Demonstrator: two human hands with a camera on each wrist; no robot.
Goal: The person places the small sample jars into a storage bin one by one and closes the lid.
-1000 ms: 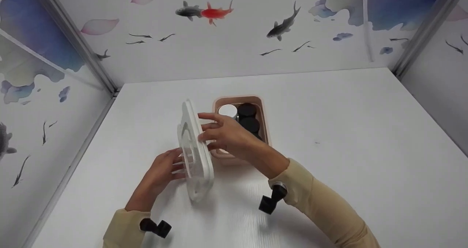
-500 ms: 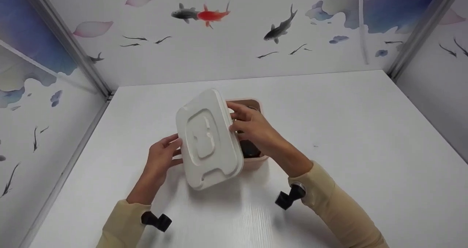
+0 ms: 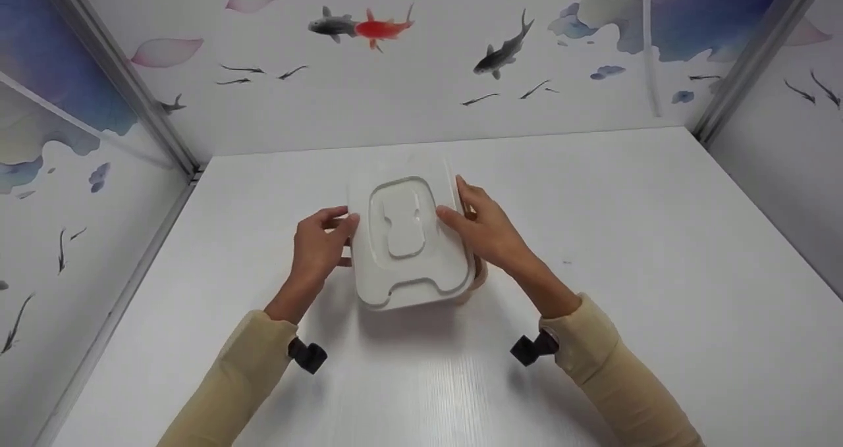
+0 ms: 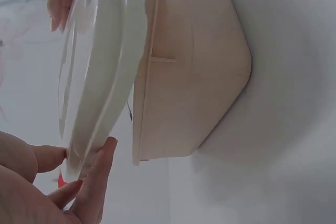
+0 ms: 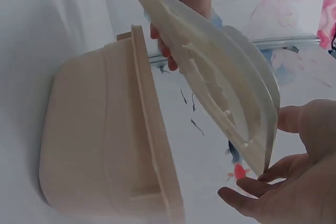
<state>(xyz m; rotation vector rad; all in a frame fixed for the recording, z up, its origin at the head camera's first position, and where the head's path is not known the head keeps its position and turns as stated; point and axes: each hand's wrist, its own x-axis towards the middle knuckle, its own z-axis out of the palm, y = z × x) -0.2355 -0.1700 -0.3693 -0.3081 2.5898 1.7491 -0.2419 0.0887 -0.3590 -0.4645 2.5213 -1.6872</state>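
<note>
A white plastic lid (image 3: 405, 236) with a recessed top lies tilted over a pale pink storage box (image 4: 197, 72) and hides most of it in the head view. My left hand (image 3: 323, 243) pinches the lid's left edge, thumb on top and fingers beneath. On the opposite edge, my right hand (image 3: 490, 230) holds the lid between thumb and fingers. The right wrist view shows a wide gap between the lid's underside (image 5: 210, 77) and the box rim (image 5: 152, 124). On the left, the lid comes close to the rim. The box's contents are covered from sight.
The box stands on a white table (image 3: 632, 236). Behind it rises a white wall panel (image 3: 421, 98) printed with fish, and side panels close off left and right. A tiny mark (image 3: 567, 262) shows on the table to the right.
The lid has swung from standing on edge left of the box to lying over it. Both hands moved with it, and the black and white round caps inside are now covered.
</note>
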